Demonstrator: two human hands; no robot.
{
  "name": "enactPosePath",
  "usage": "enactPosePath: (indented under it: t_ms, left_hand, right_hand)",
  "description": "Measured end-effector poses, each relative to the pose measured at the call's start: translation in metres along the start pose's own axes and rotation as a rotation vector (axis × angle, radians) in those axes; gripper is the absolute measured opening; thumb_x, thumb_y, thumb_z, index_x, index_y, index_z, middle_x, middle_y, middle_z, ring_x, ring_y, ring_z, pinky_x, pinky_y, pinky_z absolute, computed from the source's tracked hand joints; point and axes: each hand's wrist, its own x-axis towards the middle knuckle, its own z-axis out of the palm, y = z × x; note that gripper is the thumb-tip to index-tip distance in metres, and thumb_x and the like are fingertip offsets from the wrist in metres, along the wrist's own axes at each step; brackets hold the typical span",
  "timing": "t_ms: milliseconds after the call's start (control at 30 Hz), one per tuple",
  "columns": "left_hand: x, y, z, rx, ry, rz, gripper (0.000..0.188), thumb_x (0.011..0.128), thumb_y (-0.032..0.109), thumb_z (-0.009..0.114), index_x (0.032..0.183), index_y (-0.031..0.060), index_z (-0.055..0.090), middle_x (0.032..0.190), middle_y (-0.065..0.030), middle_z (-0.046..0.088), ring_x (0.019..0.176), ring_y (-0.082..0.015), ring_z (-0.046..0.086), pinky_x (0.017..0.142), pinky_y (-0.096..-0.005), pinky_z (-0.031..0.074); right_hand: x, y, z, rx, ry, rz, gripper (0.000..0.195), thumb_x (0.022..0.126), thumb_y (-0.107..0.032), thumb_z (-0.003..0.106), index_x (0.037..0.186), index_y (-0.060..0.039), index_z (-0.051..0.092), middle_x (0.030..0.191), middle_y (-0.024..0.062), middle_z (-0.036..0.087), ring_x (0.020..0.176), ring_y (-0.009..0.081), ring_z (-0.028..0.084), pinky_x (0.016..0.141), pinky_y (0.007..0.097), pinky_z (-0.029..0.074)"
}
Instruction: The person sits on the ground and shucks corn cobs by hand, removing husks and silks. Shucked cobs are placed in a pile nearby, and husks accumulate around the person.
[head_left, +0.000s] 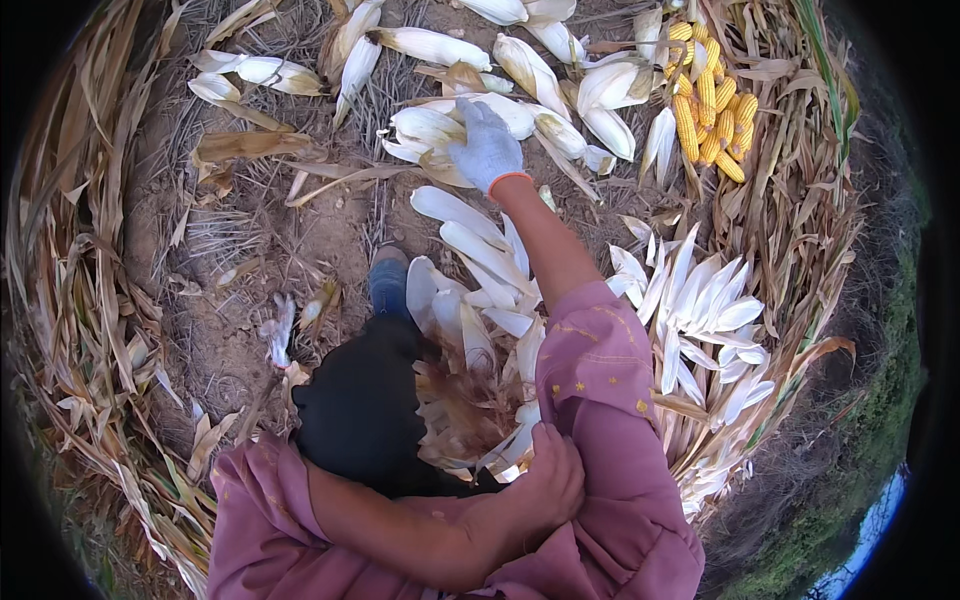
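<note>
My right hand (486, 144), in a pale knitted glove with an orange cuff, reaches forward onto a corn ear in its husk (424, 129). The palm hides how its fingers lie on the ear. My left hand (551, 472) is bare, with bent fingers resting against the pink sleeve near my right elbow; whether it grips the cloth is hidden. More unshucked corn ears (529, 71) lie around the gloved hand. Stripped pale husks and brown corn silk (472, 405) are heaped between the two hands, beside my dark-clothed knee.
Husked yellow corn cobs (706, 97) are piled at the upper right. Loose white husks (697, 300) spread at the right. Dry corn stalks (97, 225) line the left side and the right. A loose glove (279, 330) lies on the soil left of my shoe (388, 281).
</note>
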Motion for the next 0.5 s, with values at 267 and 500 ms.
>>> enactPosePath:
  t_ms: [267,500]
  left_hand:
    - [-0.011,-0.041,-0.011,0.096,-0.04,-0.09,0.04,0.087,0.022,0.042,0.121,0.0016,0.045,0.115,-0.0203,0.052,0.102,-0.0395,0.054,0.09,-0.0505,0.044]
    - [-0.018,-0.043,-0.01,0.093,-0.049,-0.142,0.042,0.088,0.021,0.038,0.124,0.0003,0.041,0.118,-0.0216,0.051,0.103,-0.0411,0.052,0.09,-0.0522,0.044]
  right_hand:
    - [-0.08,-0.01,0.085,0.07,-0.758,-0.466,0.048,0.074,-0.007,0.049,0.121,-0.0165,0.057,0.127,0.0145,0.052,0.112,0.0307,0.053,0.096,0.0402,0.041]
    - [-0.008,-0.011,0.029,0.018,0.057,-0.227,0.034,0.079,-0.009,0.054,0.112,-0.0126,0.058,0.112,0.0105,0.061,0.102,0.0288,0.059,0.09,0.0412,0.045]
